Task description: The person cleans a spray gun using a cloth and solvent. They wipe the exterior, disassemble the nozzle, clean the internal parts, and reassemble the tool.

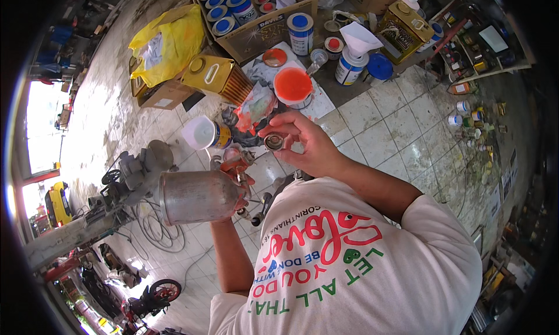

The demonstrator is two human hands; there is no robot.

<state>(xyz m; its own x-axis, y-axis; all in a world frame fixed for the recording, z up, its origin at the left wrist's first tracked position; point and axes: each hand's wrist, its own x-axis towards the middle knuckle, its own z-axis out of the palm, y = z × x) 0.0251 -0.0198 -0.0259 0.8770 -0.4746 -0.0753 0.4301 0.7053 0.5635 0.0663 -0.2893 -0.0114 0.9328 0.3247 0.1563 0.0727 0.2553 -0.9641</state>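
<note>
My right hand (308, 142) pinches a small round metal ring (274, 142), which looks like a spray gun's air cap, between thumb and fingers. Left of it is a spray gun (238, 161) stained orange-red, lying sideways with its large dull metal cup (198, 197) toward the left. My left hand (250, 180) holds the gun and is mostly hidden behind it and the cup. The ring and the gun are apart. Beyond my hands stands an open container of bright orange paint (293, 84), beside an orange-smeared rag (257, 105).
A white-topped container (203, 133) stands near the gun. Behind are a gold rectangular tin (214, 79), a yellow plastic bag (168, 46), a carton of cans (257, 33) and a can with a white funnel (360, 40). A bench vise (135, 173) and coiled hose (159, 230) are at left.
</note>
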